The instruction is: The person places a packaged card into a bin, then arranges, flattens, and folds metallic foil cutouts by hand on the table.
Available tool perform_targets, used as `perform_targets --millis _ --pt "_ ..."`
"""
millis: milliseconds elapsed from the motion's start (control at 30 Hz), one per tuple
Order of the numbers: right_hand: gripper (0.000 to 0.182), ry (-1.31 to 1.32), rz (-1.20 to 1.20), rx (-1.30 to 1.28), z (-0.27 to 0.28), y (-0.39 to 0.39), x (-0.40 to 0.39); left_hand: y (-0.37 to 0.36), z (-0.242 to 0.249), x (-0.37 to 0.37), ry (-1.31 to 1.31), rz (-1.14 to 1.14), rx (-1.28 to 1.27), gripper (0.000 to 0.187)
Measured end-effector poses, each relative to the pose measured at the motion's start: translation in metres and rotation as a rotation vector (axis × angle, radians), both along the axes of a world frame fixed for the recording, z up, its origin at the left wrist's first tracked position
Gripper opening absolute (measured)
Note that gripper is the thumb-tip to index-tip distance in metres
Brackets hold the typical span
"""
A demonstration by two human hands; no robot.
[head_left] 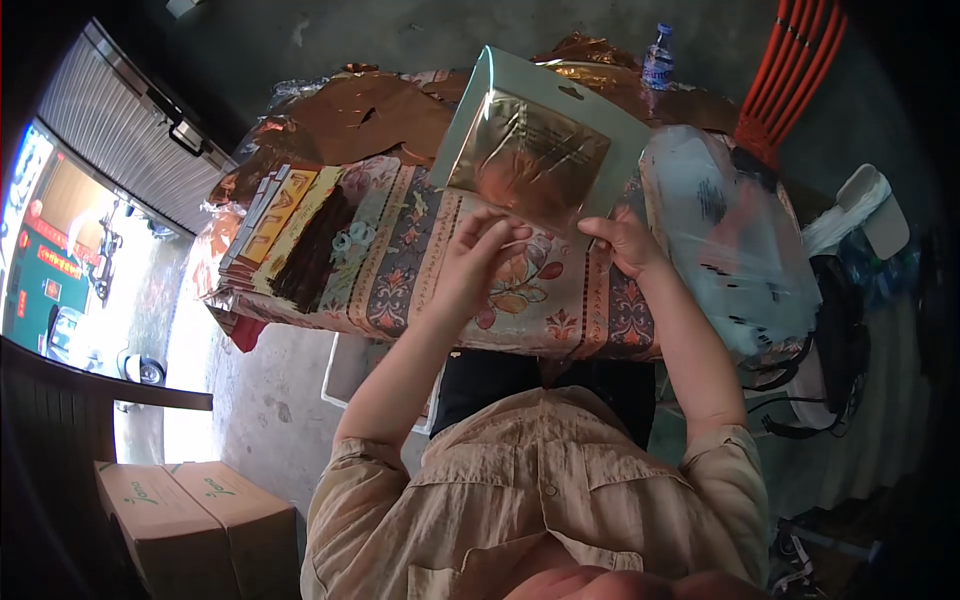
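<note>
A clear plastic bag (468,120) with a hang hole at its top stands tilted over the table, and a folded gold foil piece (535,160) shows inside it. My right hand (630,243) pinches the lower right corner of this bag between thumb and fingers. Just below the bag's lower edge is my left hand (480,250), its fingers curled and the tips pressed together; whatever they may hold is too small to make out. Both hands are above the floral tablecloth (560,290).
Left on the table lies a stack of printed packages (285,225) with dark fringes. Clear plastic bags (725,230) are piled at right. Copper foil sheets (375,115) and a bottle (658,60) occupy the far side. Red chairs (795,70) and cardboard boxes (190,510) stand around.
</note>
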State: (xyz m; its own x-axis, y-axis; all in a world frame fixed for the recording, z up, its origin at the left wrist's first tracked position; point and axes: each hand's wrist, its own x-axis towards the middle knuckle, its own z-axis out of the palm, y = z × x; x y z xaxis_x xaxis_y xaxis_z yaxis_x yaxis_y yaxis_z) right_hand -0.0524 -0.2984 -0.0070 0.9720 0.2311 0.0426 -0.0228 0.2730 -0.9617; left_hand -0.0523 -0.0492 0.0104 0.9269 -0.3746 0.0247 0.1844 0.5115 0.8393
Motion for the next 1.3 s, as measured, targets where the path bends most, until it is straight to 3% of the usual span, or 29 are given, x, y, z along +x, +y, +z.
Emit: perform_targets --millis 100,233,333,400,467,533,600,667,733,767,833,867,933,1000,1033,1167,1300 --pt "0.032 -0.121 -0.070 0.046 0.016 0.026 -0.013 -0.011 -0.007 -0.004 0.004 0.091 -0.125 0.020" --pt "0.037 -0.076 0.070 -0.109 0.030 0.024 -0.022 0.009 -0.001 -0.013 0.010 0.123 -0.206 0.018" --pt "0.035 -0.047 0.136 -0.018 0.018 0.015 -0.015 0.051 0.001 -0.024 -0.034 0.182 -0.107 0.019" --pt "0.030 0.011 -0.015 0.079 0.011 0.013 -0.010 0.097 -0.009 -0.037 -0.034 0.193 0.036 0.020" --pt "0.028 0.018 0.092 0.075 0.011 0.001 -0.007 0.148 -0.015 -0.059 -0.083 0.192 0.164 0.019" --pt "0.026 0.028 0.198 0.066 0.009 -0.005 -0.006 0.214 -0.039 -0.083 -0.049 0.116 0.107 0.023" --pt "0.024 -0.010 0.139 0.041 0.006 -0.005 -0.004 0.252 -0.038 -0.120 0.128 0.232 0.143 0.022" --pt "0.024 0.008 0.156 0.028 0.006 -0.005 -0.002 0.305 -0.075 -0.147 0.132 0.239 0.087 0.030" --pt "0.023 0.019 0.164 0.013 0.005 -0.003 -0.002 0.354 -0.123 -0.180 0.317 0.416 -0.093 0.012" --pt "0.023 0.028 0.152 -0.007 0.005 -0.002 -0.003 0.355 -0.137 -0.196 0.321 0.431 -0.101 0.012" --pt "0.023 0.044 0.138 -0.035 0.005 -0.001 -0.002 0.354 -0.161 -0.218 0.652 0.850 -0.035 0.010" --pt "0.023 0.048 0.152 -0.041 0.004 -0.001 0.000 0.349 -0.179 -0.224 0.686 0.962 -0.041 0.011" --pt "0.023 0.043 0.143 -0.058 0.001 -0.002 0.002 0.376 -0.260 -0.252 0.647 0.875 0.010 0.027" --pt "0.024 0.048 0.134 -0.071 0.001 -0.002 0.002 0.416 -0.379 -0.271 0.484 0.468 -0.410 0.017" --pt "0.024 0.045 0.126 -0.073 0.000 -0.002 0.002 0.365 -0.341 -0.242 0.938 1.016 -0.078 0.008" --pt "0.024 0.044 0.095 -0.091 0.000 0.000 0.000 0.299 -0.316 -0.180 0.893 0.974 -0.005 0.012" --pt "0.025 0.046 0.102 -0.083 0.003 0.000 -0.001 0.297 -0.352 -0.102 0.647 0.798 0.026 0.014"
